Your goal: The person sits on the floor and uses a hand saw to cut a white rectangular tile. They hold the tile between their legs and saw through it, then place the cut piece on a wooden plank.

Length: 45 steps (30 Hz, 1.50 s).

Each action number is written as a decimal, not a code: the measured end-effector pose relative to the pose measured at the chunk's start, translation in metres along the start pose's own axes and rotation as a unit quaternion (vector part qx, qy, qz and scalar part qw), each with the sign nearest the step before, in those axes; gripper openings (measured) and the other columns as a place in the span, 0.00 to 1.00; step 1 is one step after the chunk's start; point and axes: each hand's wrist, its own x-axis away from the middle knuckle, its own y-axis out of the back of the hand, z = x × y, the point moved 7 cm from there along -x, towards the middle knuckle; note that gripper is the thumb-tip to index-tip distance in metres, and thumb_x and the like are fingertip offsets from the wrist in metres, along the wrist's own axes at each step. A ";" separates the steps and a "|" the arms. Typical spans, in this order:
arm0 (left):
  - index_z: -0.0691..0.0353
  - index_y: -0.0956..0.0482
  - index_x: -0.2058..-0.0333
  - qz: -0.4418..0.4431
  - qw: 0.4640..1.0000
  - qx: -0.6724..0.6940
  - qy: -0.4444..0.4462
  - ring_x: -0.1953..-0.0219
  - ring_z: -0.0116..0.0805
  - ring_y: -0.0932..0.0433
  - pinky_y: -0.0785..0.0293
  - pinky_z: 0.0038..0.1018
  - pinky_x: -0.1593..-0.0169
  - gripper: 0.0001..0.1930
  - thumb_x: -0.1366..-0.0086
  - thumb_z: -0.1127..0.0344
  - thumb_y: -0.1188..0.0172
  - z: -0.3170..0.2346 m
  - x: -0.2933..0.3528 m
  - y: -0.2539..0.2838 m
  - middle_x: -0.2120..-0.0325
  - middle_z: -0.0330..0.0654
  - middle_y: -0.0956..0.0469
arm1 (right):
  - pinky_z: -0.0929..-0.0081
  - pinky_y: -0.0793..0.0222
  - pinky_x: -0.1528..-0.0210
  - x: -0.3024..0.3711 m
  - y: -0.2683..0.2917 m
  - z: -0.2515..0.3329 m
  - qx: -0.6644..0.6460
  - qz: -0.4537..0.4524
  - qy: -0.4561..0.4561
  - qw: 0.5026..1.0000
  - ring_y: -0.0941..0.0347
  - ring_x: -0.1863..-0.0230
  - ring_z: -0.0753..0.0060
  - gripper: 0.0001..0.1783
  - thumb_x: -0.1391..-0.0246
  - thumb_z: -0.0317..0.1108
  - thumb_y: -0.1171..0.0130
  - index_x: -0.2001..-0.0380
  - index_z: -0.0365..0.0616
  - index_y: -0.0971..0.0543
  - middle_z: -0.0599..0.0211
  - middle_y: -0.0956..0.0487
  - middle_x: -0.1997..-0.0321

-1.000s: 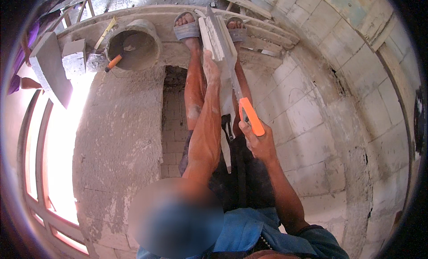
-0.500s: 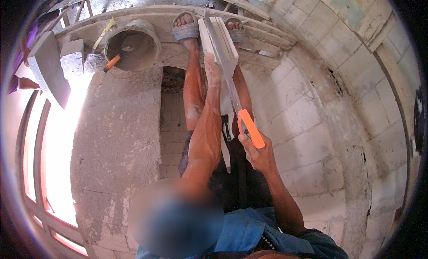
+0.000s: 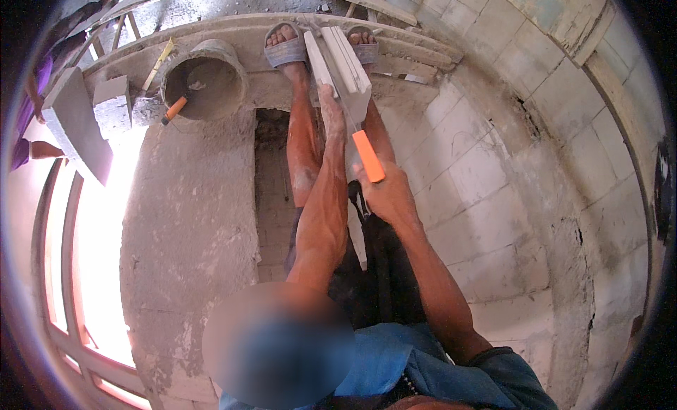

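A white lightweight block (image 3: pixel 357 86) is out in front of me between my sandalled feet, with long slits dividing it into narrow strips. My left hand (image 3: pixel 331 108) grips the left strip at its near end, fingers partly hidden by the block. In my right hand (image 3: pixel 388 195) is the orange handle of a handsaw (image 3: pixel 368 156), fingers wrapped round it. The handle sits close to the block's near end, and most of the blade is hidden within the block. Below my right hand, a pale pointed strip (image 3: pixel 357 237) lies against my dark clothing.
To the left, a mortar-crusted bucket (image 3: pixel 240 82) holds an orange-handled tool (image 3: pixel 174 110). Beside it stand a grey slab (image 3: pixel 76 124) and a smaller block (image 3: pixel 113 100). Another person's hand (image 3: pixel 46 150) shows at the far left. A block wall (image 3: pixel 486 219) rises on the right.
My right hand has pushed the saw away from me, bringing its handle up near the block and sinking the blade from sight. My left hand keeps its hold.
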 end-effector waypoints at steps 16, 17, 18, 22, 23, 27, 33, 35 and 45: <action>0.60 0.40 0.31 -0.039 0.999 -0.006 -0.003 0.42 0.42 0.25 0.27 0.38 0.40 0.33 0.24 0.42 0.62 0.000 0.010 -0.006 0.41 0.44 0.27 | 0.71 0.32 0.71 -0.043 0.120 -0.037 -0.017 0.135 -0.172 0.976 0.31 0.76 0.78 0.26 0.41 0.56 0.35 0.65 0.39 0.20 0.71 0.25 0.79; 0.60 0.40 0.31 -0.030 1.000 0.003 -0.003 0.42 0.42 0.25 0.27 0.38 0.40 0.34 0.24 0.42 0.62 0.000 0.011 -0.011 0.41 0.44 0.27 | 0.73 0.35 0.73 -0.036 0.118 -0.041 -0.077 0.116 -0.172 0.975 0.33 0.77 0.80 0.24 0.41 0.54 0.36 0.67 0.40 0.20 0.73 0.27 0.79; 0.60 0.39 0.31 -0.034 0.999 -0.001 -0.006 0.42 0.42 0.25 0.27 0.38 0.41 0.34 0.24 0.41 0.62 0.002 0.010 -0.008 0.41 0.44 0.27 | 0.74 0.37 0.75 -0.025 0.108 -0.048 -0.136 0.099 -0.171 0.971 0.35 0.79 0.81 0.23 0.40 0.53 0.36 0.68 0.41 0.21 0.74 0.28 0.80; 0.60 0.38 0.32 -0.053 0.998 -0.020 -0.012 0.42 0.42 0.25 0.28 0.38 0.40 0.34 0.25 0.40 0.61 0.004 0.010 -0.003 0.41 0.44 0.26 | 0.74 0.40 0.78 0.003 0.084 -0.052 -0.195 0.027 -0.127 0.972 0.39 0.81 0.82 0.21 0.36 0.49 0.38 0.72 0.42 0.23 0.77 0.32 0.82; 0.59 0.38 0.32 -0.058 0.998 -0.033 -0.014 0.42 0.42 0.25 0.28 0.38 0.40 0.34 0.25 0.40 0.61 0.001 0.007 -0.006 0.41 0.44 0.27 | 0.74 0.40 0.77 0.008 0.080 -0.051 -0.208 0.036 -0.142 0.967 0.39 0.80 0.82 0.20 0.36 0.48 0.38 0.72 0.41 0.24 0.78 0.32 0.82; 0.59 0.39 0.30 -0.086 0.994 -0.056 0.040 0.38 0.42 0.28 0.31 0.38 0.38 0.36 0.25 0.38 0.62 -0.020 0.026 -0.028 0.38 0.45 0.29 | 0.73 0.38 0.73 0.029 0.064 -0.058 -0.201 0.035 -0.141 0.969 0.39 0.78 0.79 0.21 0.35 0.48 0.38 0.73 0.40 0.25 0.77 0.34 0.81; 0.60 0.44 0.28 -0.109 0.988 -0.107 -0.029 0.35 0.41 0.32 0.34 0.36 0.35 0.37 0.24 0.39 0.61 -0.031 0.022 -0.014 0.35 0.45 0.32 | 0.72 0.38 0.71 0.036 0.054 -0.067 -0.185 0.053 -0.167 0.967 0.37 0.76 0.78 0.25 0.36 0.53 0.39 0.74 0.40 0.26 0.76 0.33 0.80; 0.61 0.44 0.28 -0.073 0.995 -0.064 -0.032 0.35 0.41 0.32 0.35 0.35 0.35 0.37 0.24 0.40 0.59 -0.033 0.027 -0.037 0.35 0.45 0.32 | 0.72 0.38 0.72 0.038 0.058 -0.073 -0.201 0.043 -0.187 0.961 0.37 0.76 0.78 0.26 0.36 0.54 0.39 0.74 0.41 0.26 0.75 0.33 0.80; 0.62 0.44 0.28 -0.113 0.978 -0.172 -0.038 0.36 0.39 0.32 0.35 0.33 0.37 0.41 0.29 0.44 0.42 -0.029 0.023 -0.024 0.35 0.47 0.33 | 0.66 0.29 0.64 0.048 0.048 -0.055 -0.164 0.033 -0.123 0.978 0.29 0.71 0.71 0.27 0.36 0.54 0.39 0.64 0.35 0.21 0.63 0.24 0.76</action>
